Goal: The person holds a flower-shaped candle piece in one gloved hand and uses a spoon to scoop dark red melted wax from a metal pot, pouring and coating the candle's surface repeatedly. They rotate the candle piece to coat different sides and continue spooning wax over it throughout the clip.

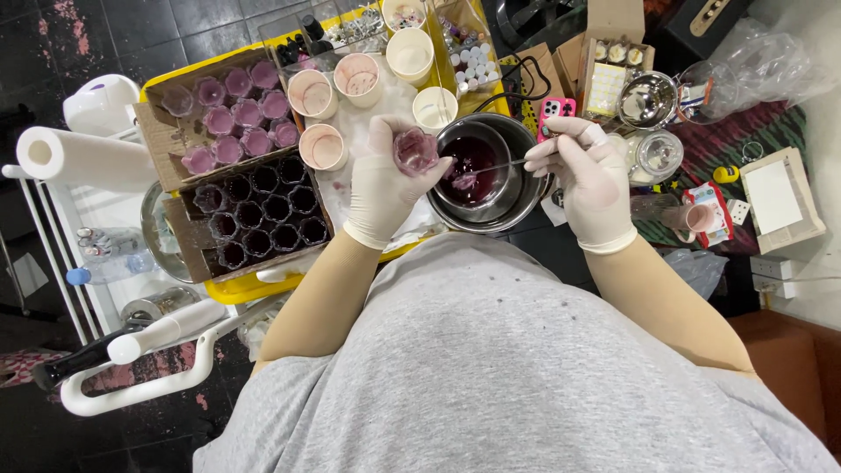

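My left hand (383,180), in a white glove, holds a small clear glass cup (415,150) tinted pink, just left of a steel bowl (517,197) that holds dark purple liquid (473,158). My right hand (585,175), also gloved, grips a thin metal spoon (491,169) whose tip dips into the liquid near the bowl's middle. The cup hangs tilted over the bowl's left rim.
A cardboard box of pink-filled cups (235,114) and a box of dark empty cups (263,215) sit on a yellow tray (241,287) at left. Paper cups (322,146) stand behind. A paper towel roll (79,158), a small steel bowl (646,101) and a phone (555,109) lie around.
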